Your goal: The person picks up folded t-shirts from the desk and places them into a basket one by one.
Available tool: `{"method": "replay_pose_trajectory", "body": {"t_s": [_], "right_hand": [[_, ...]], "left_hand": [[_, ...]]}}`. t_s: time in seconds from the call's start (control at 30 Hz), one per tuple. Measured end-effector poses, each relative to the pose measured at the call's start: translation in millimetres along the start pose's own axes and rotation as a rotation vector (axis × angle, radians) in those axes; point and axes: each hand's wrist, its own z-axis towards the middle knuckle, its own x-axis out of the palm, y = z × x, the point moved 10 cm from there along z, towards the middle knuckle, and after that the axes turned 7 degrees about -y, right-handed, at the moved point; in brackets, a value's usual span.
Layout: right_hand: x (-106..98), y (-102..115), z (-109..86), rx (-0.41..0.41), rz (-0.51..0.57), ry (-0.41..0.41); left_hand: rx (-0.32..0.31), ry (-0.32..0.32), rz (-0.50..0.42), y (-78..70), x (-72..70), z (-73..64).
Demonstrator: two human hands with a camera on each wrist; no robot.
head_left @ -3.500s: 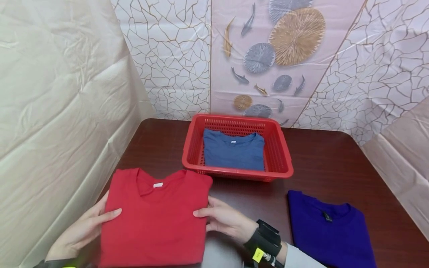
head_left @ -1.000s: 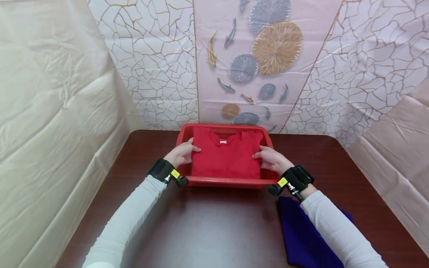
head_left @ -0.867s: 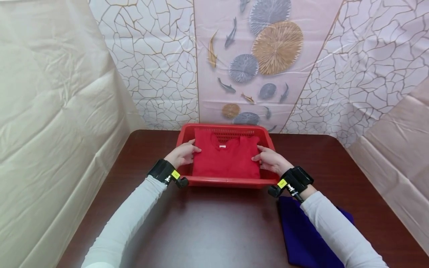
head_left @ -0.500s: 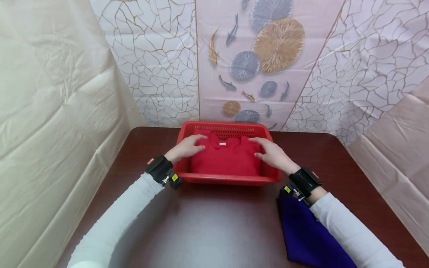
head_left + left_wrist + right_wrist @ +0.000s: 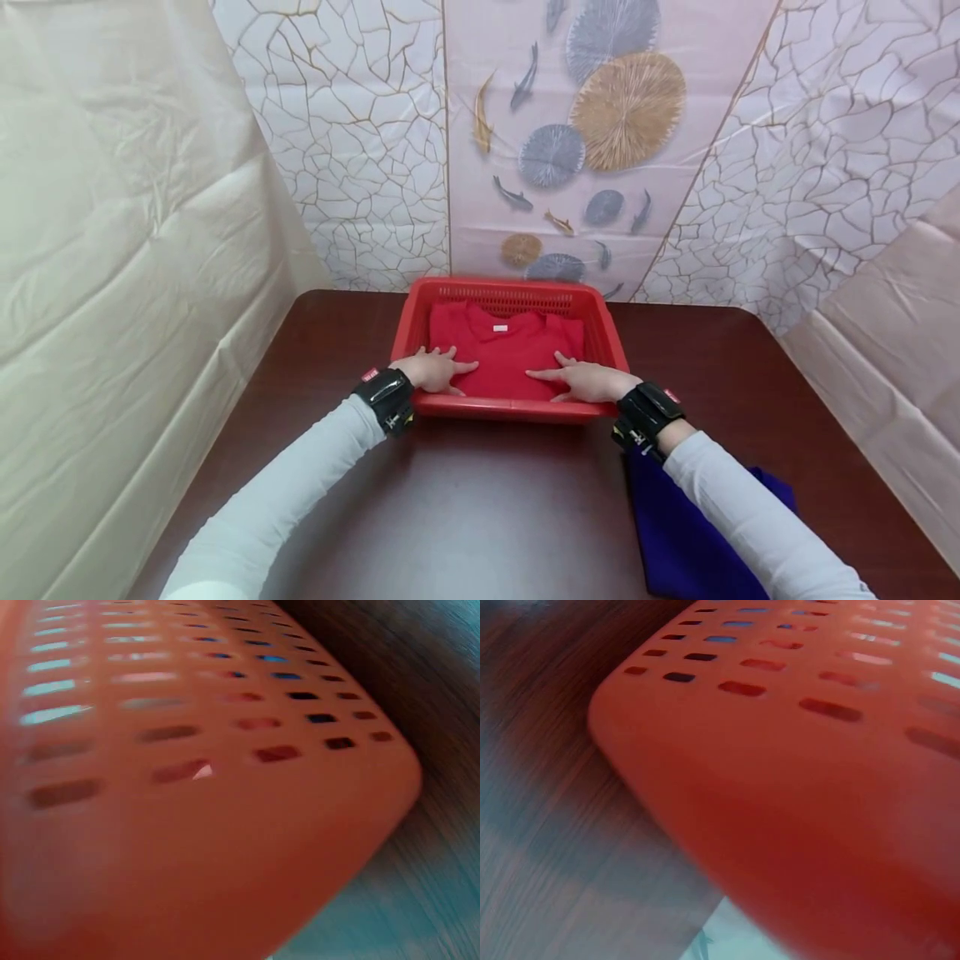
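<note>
A folded red T-shirt (image 5: 504,354) with a white neck label lies inside the red plastic basket (image 5: 517,408). My left hand (image 5: 437,369) rests on the shirt's left part, fingers spread. On the shirt's right part my right hand (image 5: 581,380) lies flat with its fingers spread too. Neither hand grips anything. In the left wrist view the basket wall (image 5: 225,847) fills most of the picture, and through its slots a little blue shows. The right wrist view likewise holds the basket's slotted wall (image 5: 780,787); no fingers appear in either wrist view.
A folded dark blue-purple shirt (image 5: 682,533) lies on the brown table (image 5: 480,508) at the right, partly hidden under the right forearm. Behind the table hangs a patterned cloth (image 5: 375,167). A pale cloth (image 5: 150,292) stands along the left side.
The red shirt was carried from the near left into the basket, over the blue-grey shirt there. Both hands then let go of its sides and came down flat on its top.
</note>
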Motion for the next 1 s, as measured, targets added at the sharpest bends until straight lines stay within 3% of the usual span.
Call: {"method": "replay_pose_trajectory", "body": {"t_s": [0.13, 0.23, 0.37, 0.47, 0.63, 0.77, 0.87, 1.0], "right_hand": [[3, 0, 0.2, 0.024, 0.014, 0.030], [-5, 5, 1.4, -0.032, -0.014, -0.026], [-23, 15, -2.3, -0.124, -0.060, -0.194], [-38, 18, -11.8, -0.117, -0.035, -0.350], [-58, 28, -46.6, -0.101, 0.036, -0.646], [-70, 45, -94.5, -0.131, 0.021, -0.884], [-72, 50, -130.8, -0.128, -0.017, -1.009], [-66, 47, -168.4, -0.116, -0.078, -1.101]], "left_hand": [[-0.021, 0.000, -0.008, 8.5, 9.3, 10.5], [0.004, -0.038, 0.003, 3.9, 1.8, 12.1], [0.036, -0.197, 0.013, -10.8, -22.7, -1.2], [0.054, -0.393, -0.041, -23.3, -43.6, -15.6], [0.105, -0.719, -0.118, -65.4, -73.7, -53.4], [0.199, -0.897, -0.102, -113.7, -82.6, -89.6], [0.270, -0.956, -0.106, -146.5, -78.3, -108.7], [0.336, -0.980, -0.110, -179.9, -65.6, -121.2]]}}
